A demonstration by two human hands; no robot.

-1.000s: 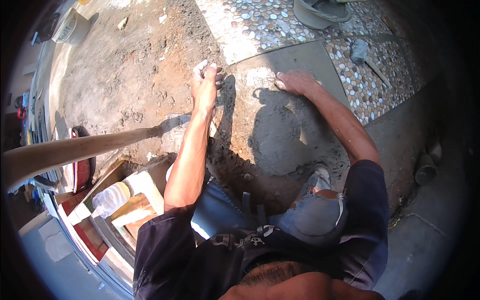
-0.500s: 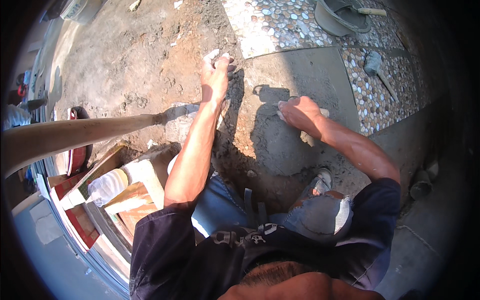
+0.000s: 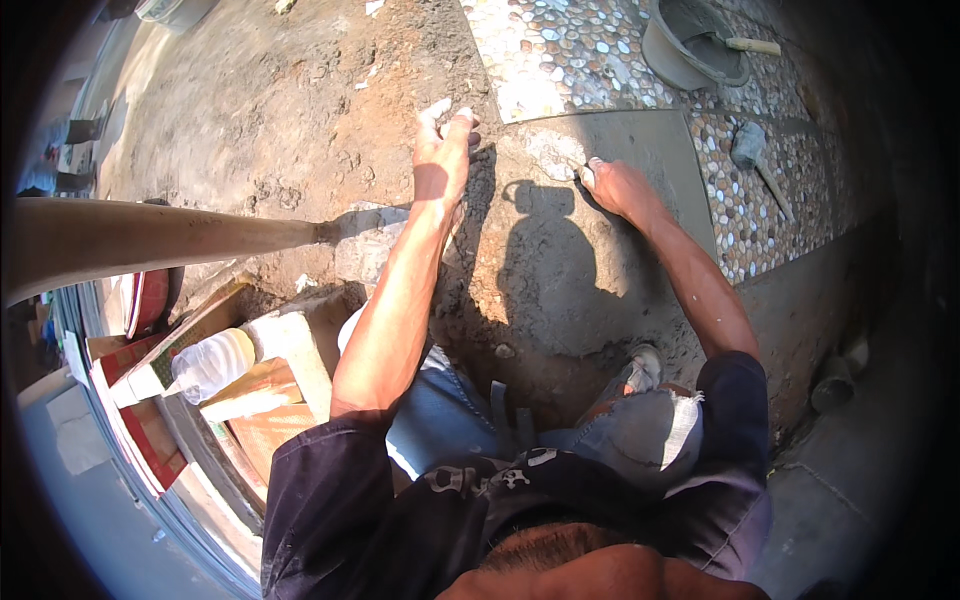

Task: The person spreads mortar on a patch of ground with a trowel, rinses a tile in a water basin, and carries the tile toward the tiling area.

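Observation:
My right hand (image 3: pixel 618 188) is closed around what looks like a trowel; the grip hides its handle, and the blade is hard to make out. It is low over a patch of smooth grey wet mortar (image 3: pixel 650 150), beside a bright, rough spot. My left hand (image 3: pixel 445 150) hangs over the brown soil (image 3: pixel 330 90) left of the mortar. Its fingers are loosely bent and apart, the tips pale with dried mortar, and nothing shows in them. My shadow falls across the mortar between my arms.
Pebble-faced tiles (image 3: pixel 580 50) border the mortar, carrying a grey mortar bucket (image 3: pixel 680 50) with a tool in it and a mallet (image 3: pixel 760 165). At left are a long wooden handle (image 3: pixel 180 232), a plastic bottle (image 3: pixel 215 362) and boards (image 3: pixel 280 420).
My right hand has moved forward, away from my body, over the mortar, and the bright spot shows beside it. My left hand stays nearly in place over the soil.

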